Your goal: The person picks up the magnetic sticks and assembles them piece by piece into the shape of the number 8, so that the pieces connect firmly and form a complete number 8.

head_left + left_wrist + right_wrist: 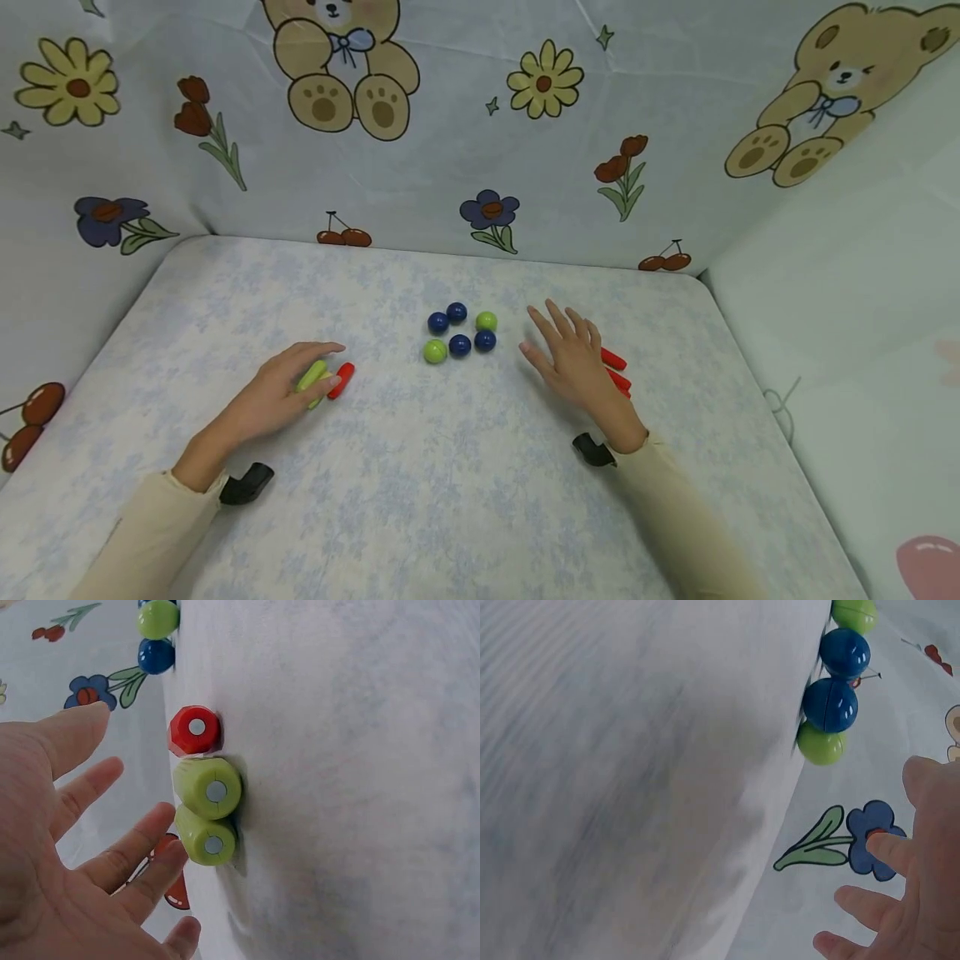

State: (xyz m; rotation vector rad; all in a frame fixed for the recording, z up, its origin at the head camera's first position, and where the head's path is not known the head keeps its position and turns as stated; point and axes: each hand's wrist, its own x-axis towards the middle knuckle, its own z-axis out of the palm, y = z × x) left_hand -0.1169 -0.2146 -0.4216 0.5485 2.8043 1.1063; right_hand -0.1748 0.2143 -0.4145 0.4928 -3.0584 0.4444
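Observation:
My left hand (266, 400) hovers beside two lime-green rods (210, 787) and a red rod (342, 381) on the table. Its fingers are spread, and the left wrist view shows nothing gripped. Each rod shows a round grey disc in its end. Over the table, to the right of a loose group of balls, my right hand (573, 362) holds its fingers apart with nothing in them. That group mixes dark blue balls (460, 345) and green balls (435, 351). Several red rods (613, 358) lie by the right hand, partly hidden behind it.
The table (420, 500) has a pale blue mottled cover. Behind it hangs a white cloth (450, 125) printed with bears and flowers, and similar cloth rises along both sides. A black device (247, 483) sits at the left wrist, another (592, 450) at the right.

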